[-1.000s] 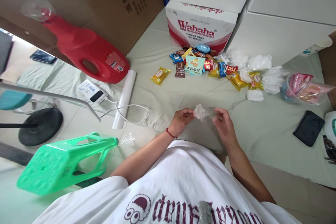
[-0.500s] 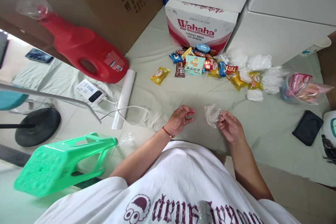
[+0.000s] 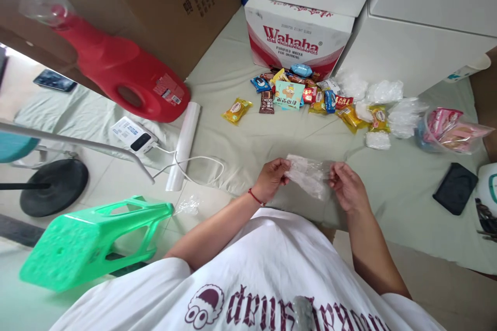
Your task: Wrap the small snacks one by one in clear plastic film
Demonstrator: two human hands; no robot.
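A clear plastic bag (image 3: 309, 176) is stretched between my two hands, above the pale green cloth (image 3: 248, 139). My left hand (image 3: 273, 178), with a red cord at the wrist, pinches its left end. At the other end my right hand (image 3: 347, 184) is closed on the bag, its fingers slightly blurred. Beyond the hands lies a pile of wrapped snacks, with a mint-green packet (image 3: 288, 95) on top. A yellow snack packet (image 3: 236, 110) lies apart to the left. Several folded clear bags (image 3: 384, 92) sit right of the pile.
Behind the snacks stands a Wahaba-lettered water carton (image 3: 298, 36). At left are a red jug (image 3: 128, 72), a white roll (image 3: 184, 147), a white cable and a green stool (image 3: 93, 243). A tub of pink packets (image 3: 446, 132) and a black pouch (image 3: 455, 189) lie at right.
My left hand has moved slightly right and taken hold of the bag's free end. The bag, crumpled in my right hand before, is now spread out between both hands.
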